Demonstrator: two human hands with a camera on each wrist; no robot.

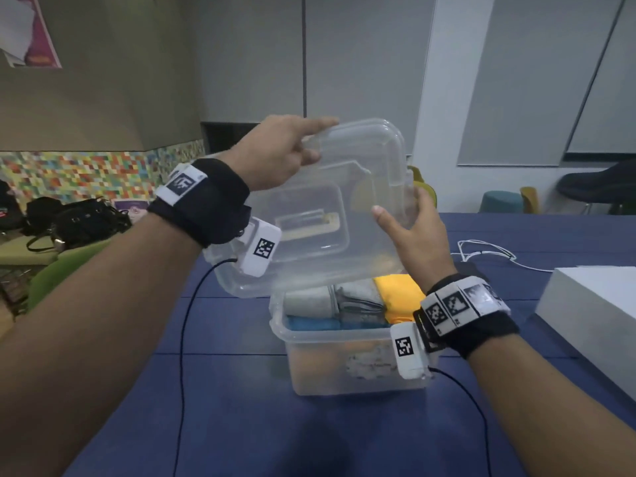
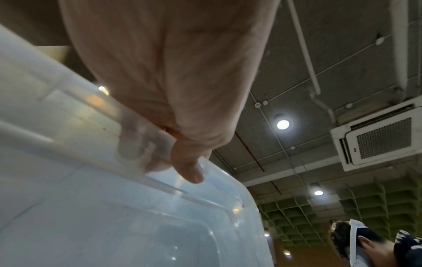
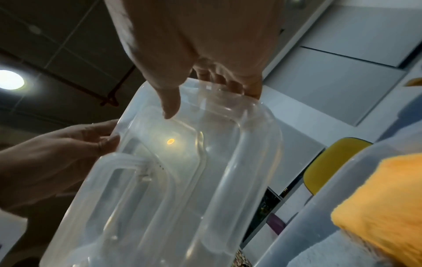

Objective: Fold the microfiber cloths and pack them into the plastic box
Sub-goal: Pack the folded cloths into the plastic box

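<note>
A clear plastic box (image 1: 347,370) stands on the blue table, filled with folded cloths: grey (image 1: 330,299), blue (image 1: 316,323) and yellow (image 1: 399,297). Its translucent lid (image 1: 320,215), with a carry handle (image 1: 306,225), is held tilted in the air above the box. My left hand (image 1: 282,153) grips the lid's top left edge, thumb on the near face. My right hand (image 1: 409,222) holds the right edge, thumb in front and fingers behind. The left wrist view shows the left hand (image 2: 180,126) pinching the lid (image 2: 114,216). The right wrist view shows the right hand (image 3: 194,63), the lid (image 3: 182,180) and the yellow cloth (image 3: 383,202).
A white box (image 1: 592,304) lies on the table (image 1: 241,425) at the right, with a white cable (image 1: 481,253) behind it. Black wrist-camera cables trail over the table. Bags (image 1: 75,218) sit at the far left, chairs (image 1: 499,201) beyond the table.
</note>
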